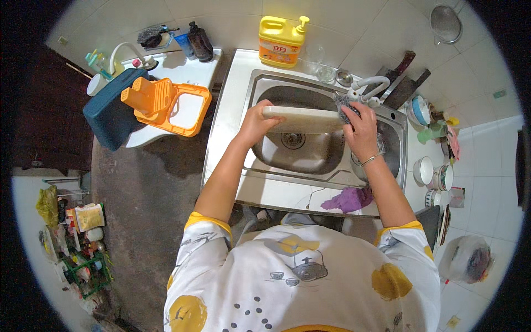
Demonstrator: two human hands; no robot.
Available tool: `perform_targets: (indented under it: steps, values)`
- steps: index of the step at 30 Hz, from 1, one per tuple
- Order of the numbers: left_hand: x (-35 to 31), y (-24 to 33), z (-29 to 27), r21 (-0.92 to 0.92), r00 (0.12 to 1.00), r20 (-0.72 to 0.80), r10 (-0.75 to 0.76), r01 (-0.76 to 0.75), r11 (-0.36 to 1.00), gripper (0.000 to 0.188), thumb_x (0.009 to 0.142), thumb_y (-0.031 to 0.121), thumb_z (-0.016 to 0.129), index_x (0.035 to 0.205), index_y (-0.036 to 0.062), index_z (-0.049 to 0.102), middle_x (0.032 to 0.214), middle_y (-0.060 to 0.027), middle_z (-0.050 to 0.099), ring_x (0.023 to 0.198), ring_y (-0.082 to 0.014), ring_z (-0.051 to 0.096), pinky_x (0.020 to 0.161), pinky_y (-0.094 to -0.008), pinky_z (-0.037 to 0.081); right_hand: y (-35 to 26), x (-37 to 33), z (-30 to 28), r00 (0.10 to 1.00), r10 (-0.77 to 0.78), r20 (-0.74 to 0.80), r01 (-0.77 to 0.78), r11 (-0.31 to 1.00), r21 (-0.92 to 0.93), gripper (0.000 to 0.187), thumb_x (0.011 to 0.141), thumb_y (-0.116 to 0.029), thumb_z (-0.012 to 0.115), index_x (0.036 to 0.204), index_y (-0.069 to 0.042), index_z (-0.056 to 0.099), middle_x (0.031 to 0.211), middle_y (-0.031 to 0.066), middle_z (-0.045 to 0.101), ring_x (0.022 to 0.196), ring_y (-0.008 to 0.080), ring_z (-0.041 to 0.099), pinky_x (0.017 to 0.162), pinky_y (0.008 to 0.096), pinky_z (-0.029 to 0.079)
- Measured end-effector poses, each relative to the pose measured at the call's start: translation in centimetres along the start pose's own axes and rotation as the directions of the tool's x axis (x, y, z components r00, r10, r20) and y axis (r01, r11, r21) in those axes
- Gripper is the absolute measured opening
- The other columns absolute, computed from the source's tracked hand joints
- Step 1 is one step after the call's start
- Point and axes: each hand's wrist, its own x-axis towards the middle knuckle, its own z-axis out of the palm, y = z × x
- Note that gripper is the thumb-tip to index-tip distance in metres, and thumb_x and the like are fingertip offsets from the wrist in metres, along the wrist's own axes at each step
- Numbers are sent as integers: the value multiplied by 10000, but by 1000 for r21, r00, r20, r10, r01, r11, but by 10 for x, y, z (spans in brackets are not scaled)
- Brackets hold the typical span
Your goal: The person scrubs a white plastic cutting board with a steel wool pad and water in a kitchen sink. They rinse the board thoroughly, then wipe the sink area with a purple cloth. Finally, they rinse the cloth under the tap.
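Note:
Over the double-bowl steel sink, a pale cutting board is held tilted, nearly edge-on to me. Its left end is gripped by my left hand, thumb on the near side. At the board's right end, my right hand has its fingers closed around a dark grey mesh scrubber. A bracelet circles that wrist. The board's far face is hidden. Just behind my right hand stands a white faucet.
A yellow pump jug and glass jars stand behind the sink. Cleavers lean right of the faucet. White bowls sit on the right counter. A purple cloth lies at the front edge. Orange plastic stool rests left.

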Motion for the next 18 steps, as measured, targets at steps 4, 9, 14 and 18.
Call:
perform_targets:
  steps: [4,9,14,18]
  values:
    - [0,0,0,-15,998,39,49,-48,999,162,732,84,702,825,25,582,743,-61,606,741,-128,565,669,-296,461,-66,22,40,994,-94,-61,102,983,150,339,646,-95,597,979,-42,619,1046,141,581,975,319,529,846,449,426]
    - [-2,-9,-3,9,999,28,46,-47,999,162,719,64,705,826,36,587,797,-48,636,725,-126,570,677,-291,471,-91,43,55,998,-45,34,34,964,262,384,618,-70,611,1000,-89,586,1074,113,548,976,312,515,861,413,427]
    - [-5,-7,8,67,998,40,-45,42,997,208,706,102,737,823,51,572,743,-27,613,700,-114,563,637,-271,460,28,-30,-8,980,180,-84,-175,982,64,289,663,-69,539,935,-62,635,1040,135,570,964,313,539,849,417,434]
    - [5,-3,1,99,996,71,-61,54,994,283,706,103,731,929,47,565,825,-48,617,785,-140,577,713,-279,469,53,-27,-2,899,424,-109,-315,801,509,315,698,-40,482,978,-12,625,1078,129,571,981,287,545,883,367,424]
